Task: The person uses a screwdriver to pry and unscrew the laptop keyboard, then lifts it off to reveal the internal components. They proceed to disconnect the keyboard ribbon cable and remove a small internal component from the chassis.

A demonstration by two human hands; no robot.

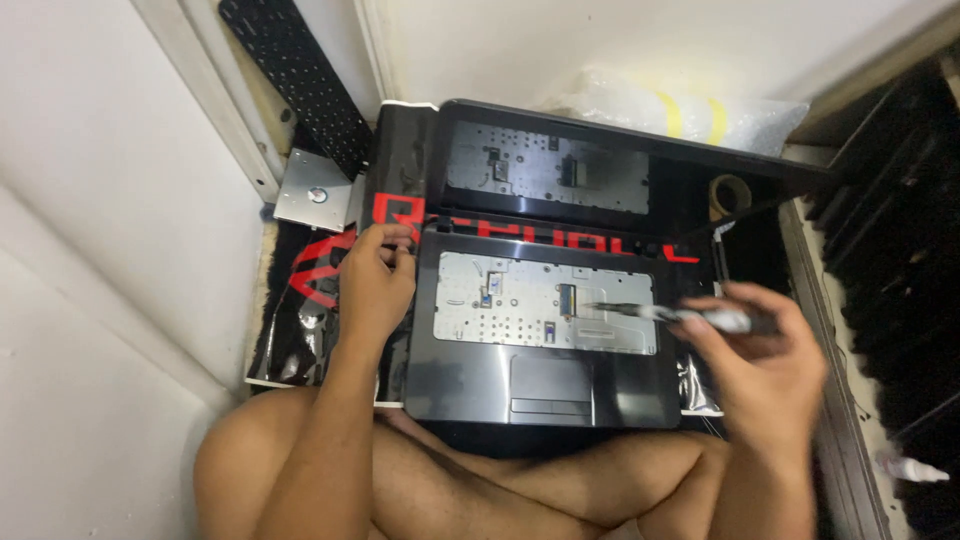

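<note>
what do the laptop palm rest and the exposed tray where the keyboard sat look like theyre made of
The laptop palm rest looks like glossy dark plastic: it carries soft reflections. The exposed keyboard tray looks like thin, matte, silvery sheet metal, pierced with many small holes and slots, though painted plastic cannot be ruled out.

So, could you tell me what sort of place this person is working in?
Probably a home floor corner used for repairs, not a workshop: a laptop with its keyboard removed lies on a black and red mat, the detached keyboard leans against white walls, and the person sits cross-legged.
</note>
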